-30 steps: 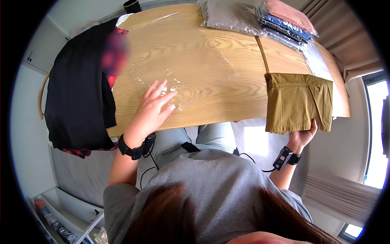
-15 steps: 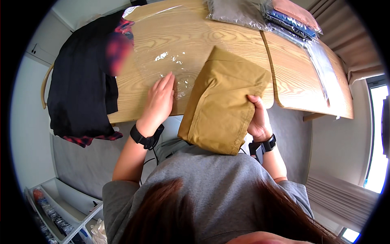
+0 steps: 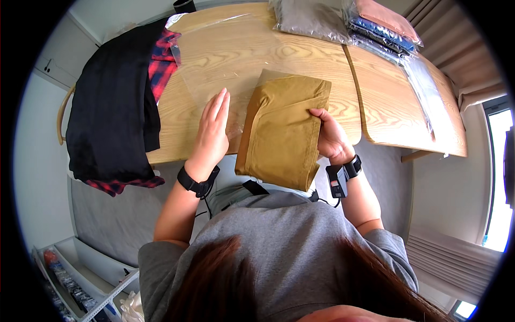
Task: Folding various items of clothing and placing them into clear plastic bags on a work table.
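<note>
A folded mustard-brown garment [image 3: 281, 131] is tilted over the table's front edge. My right hand [image 3: 333, 137] grips its right side, thumb on top and fingers underneath. To its left, apart from the cloth, my left hand [image 3: 213, 131] stands on edge with its fingers stretched out and holds nothing. A clear plastic bag [image 3: 209, 67] lies flat on the wooden table [image 3: 300, 53], beyond my left hand and partly behind the garment. Both wrists carry black bands with small devices and cables.
Black clothing [image 3: 110, 107] and a red-and-black plaid garment [image 3: 161, 67] hang over the table's left end. At the back right are a bagged grey garment [image 3: 311, 20] and a stack of bagged folded clothes [image 3: 383, 24]. Clear bags [image 3: 426, 96] lie farther right. Bins [image 3: 91, 263] stand lower left.
The garment has shifted left and slightly lower, moving with my right hand. My left hand has turned more upright, its fingers still stretched out. The black clothing at left has settled, uncovering more plaid cloth.
</note>
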`<action>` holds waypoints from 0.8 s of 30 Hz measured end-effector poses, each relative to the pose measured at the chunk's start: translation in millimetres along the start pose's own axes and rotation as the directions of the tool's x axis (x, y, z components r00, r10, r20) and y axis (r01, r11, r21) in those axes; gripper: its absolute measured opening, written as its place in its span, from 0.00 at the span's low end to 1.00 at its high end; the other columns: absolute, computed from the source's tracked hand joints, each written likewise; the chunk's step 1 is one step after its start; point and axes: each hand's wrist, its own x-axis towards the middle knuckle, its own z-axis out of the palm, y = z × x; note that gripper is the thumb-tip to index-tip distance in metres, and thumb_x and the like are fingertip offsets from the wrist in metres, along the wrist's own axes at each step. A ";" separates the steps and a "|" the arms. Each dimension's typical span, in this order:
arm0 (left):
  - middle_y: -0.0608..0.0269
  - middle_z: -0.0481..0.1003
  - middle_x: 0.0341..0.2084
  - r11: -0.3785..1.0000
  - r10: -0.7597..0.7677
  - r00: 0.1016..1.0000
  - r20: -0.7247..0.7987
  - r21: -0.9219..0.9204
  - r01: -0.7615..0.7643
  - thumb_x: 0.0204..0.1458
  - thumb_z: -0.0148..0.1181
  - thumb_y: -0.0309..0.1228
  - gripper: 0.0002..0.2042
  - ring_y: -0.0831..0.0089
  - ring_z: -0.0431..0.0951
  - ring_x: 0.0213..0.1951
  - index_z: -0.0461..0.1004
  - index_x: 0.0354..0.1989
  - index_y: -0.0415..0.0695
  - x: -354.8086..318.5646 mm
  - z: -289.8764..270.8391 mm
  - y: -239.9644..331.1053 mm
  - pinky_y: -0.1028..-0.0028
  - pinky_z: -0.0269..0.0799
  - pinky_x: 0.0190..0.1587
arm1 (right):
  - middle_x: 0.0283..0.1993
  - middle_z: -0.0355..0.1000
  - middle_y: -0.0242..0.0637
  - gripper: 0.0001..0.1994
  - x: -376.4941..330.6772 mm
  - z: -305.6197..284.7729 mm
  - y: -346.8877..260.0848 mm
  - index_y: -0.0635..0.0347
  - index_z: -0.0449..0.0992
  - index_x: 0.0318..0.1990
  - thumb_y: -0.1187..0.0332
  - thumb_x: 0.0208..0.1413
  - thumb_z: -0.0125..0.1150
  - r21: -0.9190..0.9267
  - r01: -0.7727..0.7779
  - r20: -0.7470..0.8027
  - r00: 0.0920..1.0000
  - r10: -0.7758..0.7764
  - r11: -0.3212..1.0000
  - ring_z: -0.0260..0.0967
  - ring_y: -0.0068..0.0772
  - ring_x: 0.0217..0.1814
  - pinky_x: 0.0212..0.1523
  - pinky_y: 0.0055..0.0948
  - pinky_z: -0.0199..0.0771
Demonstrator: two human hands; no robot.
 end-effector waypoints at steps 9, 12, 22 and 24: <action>0.54 0.53 0.64 0.997 0.028 0.997 0.066 0.076 -0.033 0.38 0.45 0.08 0.36 0.56 0.55 0.62 0.53 0.63 0.37 -3.2 5.0 10.7 0.62 0.53 0.63 | 0.53 0.69 0.46 0.18 19.9 5.7 -5.3 0.66 0.65 0.53 0.65 0.59 0.47 0.224 0.146 -0.060 0.989 -0.136 0.964 0.67 0.44 0.55 0.58 0.44 0.66; 0.54 0.52 0.64 0.999 0.016 0.999 0.046 0.040 -0.018 0.39 0.45 0.08 0.36 0.55 0.55 0.62 0.53 0.64 0.37 -1.3 7.1 13.4 0.62 0.53 0.63 | 0.58 0.65 0.42 0.19 23.5 21.2 17.9 0.64 0.64 0.55 0.63 0.60 0.47 0.211 0.281 -0.115 0.958 -0.262 0.936 0.62 0.42 0.59 0.62 0.43 0.60; 0.54 0.50 0.65 0.998 -0.026 0.999 0.025 -0.052 0.027 0.38 0.47 0.07 0.38 0.52 0.52 0.64 0.51 0.64 0.37 -10.0 0.0 12.0 0.62 0.52 0.65 | 0.47 0.71 0.42 0.11 25.2 14.4 22.6 0.63 0.66 0.50 0.71 0.62 0.48 0.006 0.029 0.010 1.000 -0.029 1.000 0.72 0.35 0.47 0.40 0.30 0.79; 0.54 0.49 0.65 0.998 -0.030 0.999 0.028 -0.063 0.032 0.37 0.48 0.07 0.39 0.52 0.51 0.65 0.51 0.64 0.38 -11.2 -0.1 12.9 0.62 0.51 0.65 | 0.47 0.71 0.41 0.11 30.9 22.6 28.3 0.63 0.66 0.49 0.70 0.62 0.49 -0.043 0.102 -0.029 0.994 -0.103 0.994 0.71 0.35 0.46 0.41 0.31 0.78</action>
